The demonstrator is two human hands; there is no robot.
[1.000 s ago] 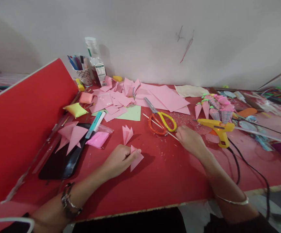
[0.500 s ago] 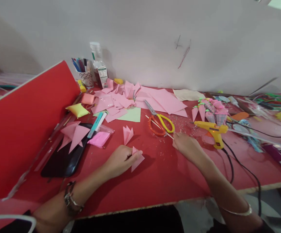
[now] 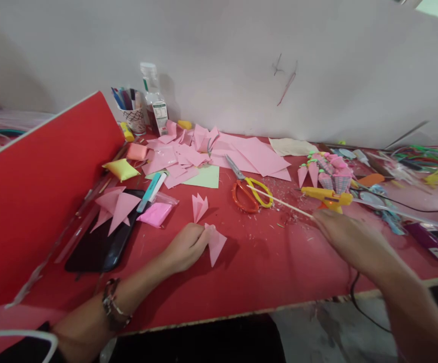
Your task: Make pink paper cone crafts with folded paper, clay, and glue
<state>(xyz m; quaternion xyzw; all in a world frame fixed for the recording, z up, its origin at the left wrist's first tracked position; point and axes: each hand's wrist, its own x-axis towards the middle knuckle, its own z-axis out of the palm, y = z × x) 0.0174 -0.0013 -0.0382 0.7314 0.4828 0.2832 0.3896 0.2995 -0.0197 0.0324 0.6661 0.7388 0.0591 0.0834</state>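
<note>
My left hand (image 3: 188, 244) pinches a folded pink paper piece (image 3: 216, 244) near the middle of the table. Just behind it a small fanned pink paper fold (image 3: 199, 207) stands on the red surface. A thin wooden stick (image 3: 283, 202) juts from my right hand (image 3: 339, 234), its far end over the handles of the scissors (image 3: 247, 184). That hand is closed and lies over the handle of the yellow glue gun (image 3: 326, 195); whether its fingers also grip the gun is hidden.
Pink paper sheets (image 3: 258, 154) and scraps spread along the wall. Pink paper cones (image 3: 330, 174) cluster behind the glue gun. On the left, folded pink pieces (image 3: 115, 206) rest on a black phone (image 3: 94, 252) beside a red board (image 3: 48, 196). A bottle (image 3: 156, 106) stands behind.
My right hand has moved right with the wooden stick, from beside the scissors to the glue gun's handle. In my left hand the folded paper has turned slightly.
</note>
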